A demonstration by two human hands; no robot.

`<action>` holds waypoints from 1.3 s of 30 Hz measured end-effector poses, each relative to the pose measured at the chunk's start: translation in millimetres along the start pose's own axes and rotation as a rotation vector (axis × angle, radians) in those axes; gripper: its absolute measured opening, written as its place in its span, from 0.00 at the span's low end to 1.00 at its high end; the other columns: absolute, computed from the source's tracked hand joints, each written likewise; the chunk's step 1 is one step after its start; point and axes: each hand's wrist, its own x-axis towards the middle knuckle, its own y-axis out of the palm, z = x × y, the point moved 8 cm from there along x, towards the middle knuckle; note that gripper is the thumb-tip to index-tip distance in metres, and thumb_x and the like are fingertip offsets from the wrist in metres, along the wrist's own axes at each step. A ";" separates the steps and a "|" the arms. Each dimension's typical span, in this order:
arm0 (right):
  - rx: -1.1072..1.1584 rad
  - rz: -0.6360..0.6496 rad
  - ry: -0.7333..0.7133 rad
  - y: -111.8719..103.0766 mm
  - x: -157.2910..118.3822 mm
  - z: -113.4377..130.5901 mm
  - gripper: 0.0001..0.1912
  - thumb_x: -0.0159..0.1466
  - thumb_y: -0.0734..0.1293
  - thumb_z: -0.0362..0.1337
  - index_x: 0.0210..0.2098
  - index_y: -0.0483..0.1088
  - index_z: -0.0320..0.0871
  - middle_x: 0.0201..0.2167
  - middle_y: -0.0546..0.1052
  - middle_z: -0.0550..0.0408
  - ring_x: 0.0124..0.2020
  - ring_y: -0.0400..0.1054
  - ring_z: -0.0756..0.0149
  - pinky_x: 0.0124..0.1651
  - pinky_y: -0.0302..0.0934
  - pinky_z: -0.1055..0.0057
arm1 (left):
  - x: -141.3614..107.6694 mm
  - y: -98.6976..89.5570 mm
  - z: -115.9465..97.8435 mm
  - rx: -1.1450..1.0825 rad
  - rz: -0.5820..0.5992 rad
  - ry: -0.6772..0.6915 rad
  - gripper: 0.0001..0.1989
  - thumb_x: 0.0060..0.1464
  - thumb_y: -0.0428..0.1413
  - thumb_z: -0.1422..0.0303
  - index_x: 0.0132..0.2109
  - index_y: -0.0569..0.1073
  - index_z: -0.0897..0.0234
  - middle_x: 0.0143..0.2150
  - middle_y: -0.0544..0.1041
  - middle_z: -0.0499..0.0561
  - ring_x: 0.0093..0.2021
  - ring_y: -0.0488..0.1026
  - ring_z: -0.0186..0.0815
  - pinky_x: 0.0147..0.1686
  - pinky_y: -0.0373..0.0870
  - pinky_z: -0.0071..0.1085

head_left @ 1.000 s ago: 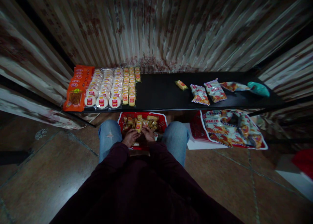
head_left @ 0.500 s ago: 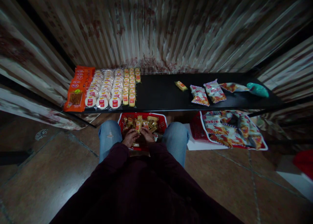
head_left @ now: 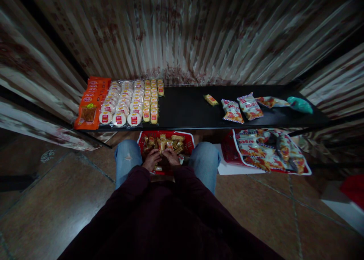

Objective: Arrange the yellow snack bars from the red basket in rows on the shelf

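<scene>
Between my knees, over a red basket (head_left: 190, 137), both hands hold one small gold-wrapped snack pack (head_left: 162, 146). My left hand (head_left: 151, 160) pinches it from the left, my right hand (head_left: 171, 157) from the right. The pack's plain gold side shows. Several like packs (head_left: 178, 138) lie loose in the basket beyond my fingers. On the black shelf (head_left: 184, 110) above, upright gold packs (head_left: 154, 114) form rows beside clear-wrapped round white crackers (head_left: 119, 118) with red labels.
Orange packets (head_left: 88, 104) lie at the shelf's left end. A lone gold pack (head_left: 211, 99), white-red snack bags (head_left: 250, 106) and a green bag (head_left: 300, 105) lie on the right. Below, a second red basket (head_left: 231, 148) holds more bags. The shelf's front edge runs just past my knees.
The pack between my fingers has been turned: its red label faced up before, and now a plain gold side shows. My hands have stayed over the basket.
</scene>
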 end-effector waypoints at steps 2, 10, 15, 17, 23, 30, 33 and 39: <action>-0.019 -0.004 -0.019 1.1 0.1 0.0 0.19 0.47 0.72 0.51 0.23 0.65 0.44 0.22 0.69 0.61 0.27 0.63 0.69 0.37 0.59 0.69 | -0.6 0.4 0.4 -0.011 -0.017 -0.027 0.17 0.41 0.65 0.63 0.38 0.70 0.61 0.33 0.73 0.48 0.33 0.70 0.31 0.39 0.68 0.30; -0.123 -0.006 -0.188 7.2 -6.0 11.1 0.16 0.51 0.69 0.50 0.28 0.69 0.45 0.29 0.75 0.56 0.34 0.69 0.64 0.44 0.63 0.65 | 0.9 0.8 6.2 -0.064 -0.032 -0.088 0.13 0.46 0.63 0.66 0.40 0.72 0.63 0.36 0.75 0.50 0.38 0.72 0.34 0.40 0.65 0.28; -0.114 -0.016 -0.154 4.4 -4.4 4.9 0.15 0.51 0.68 0.50 0.31 0.73 0.45 0.32 0.78 0.54 0.38 0.70 0.61 0.47 0.64 0.62 | 2.9 -6.1 12.5 -0.155 -0.135 -0.186 0.09 0.56 0.54 0.66 0.42 0.72 0.66 0.41 0.75 0.57 0.44 0.72 0.37 0.46 0.67 0.31; -0.064 -0.022 -0.126 2.7 -2.4 0.5 0.16 0.50 0.69 0.50 0.32 0.73 0.45 0.33 0.78 0.53 0.37 0.71 0.61 0.46 0.64 0.62 | 2.4 -4.7 12.0 -0.200 -0.132 -0.201 0.08 0.59 0.51 0.68 0.41 0.72 0.67 0.40 0.75 0.57 0.42 0.73 0.36 0.46 0.69 0.32; 0.017 0.015 -0.088 4.4 -1.3 -3.6 0.16 0.51 0.69 0.49 0.34 0.75 0.47 0.31 0.79 0.54 0.33 0.72 0.62 0.42 0.66 0.63 | 0.8 2.6 8.1 -0.289 -0.059 -0.188 0.12 0.61 0.45 0.71 0.35 0.72 0.69 0.28 0.74 0.55 0.36 0.75 0.37 0.44 0.71 0.34; 0.083 0.028 -0.056 6.7 -4.6 0.4 0.15 0.50 0.71 0.49 0.33 0.77 0.47 0.33 0.80 0.55 0.33 0.72 0.63 0.43 0.66 0.63 | 2.4 2.0 7.3 -0.253 -0.030 -0.146 0.10 0.59 0.46 0.73 0.38 0.72 0.67 0.27 0.76 0.53 0.32 0.76 0.35 0.42 0.72 0.34; 0.062 0.027 -0.043 7.4 -6.3 3.1 0.16 0.50 0.70 0.49 0.33 0.77 0.46 0.33 0.80 0.54 0.34 0.72 0.62 0.44 0.66 0.63 | 3.1 1.9 8.3 -0.236 -0.022 -0.145 0.10 0.59 0.46 0.73 0.39 0.73 0.67 0.26 0.75 0.53 0.33 0.76 0.36 0.42 0.72 0.35; 0.037 0.014 -0.045 6.8 -8.3 7.8 0.18 0.50 0.70 0.52 0.32 0.76 0.46 0.32 0.79 0.54 0.34 0.71 0.62 0.43 0.65 0.63 | 3.7 2.8 10.5 -0.223 -0.019 -0.172 0.10 0.57 0.47 0.73 0.38 0.73 0.68 0.26 0.74 0.53 0.35 0.76 0.37 0.44 0.71 0.35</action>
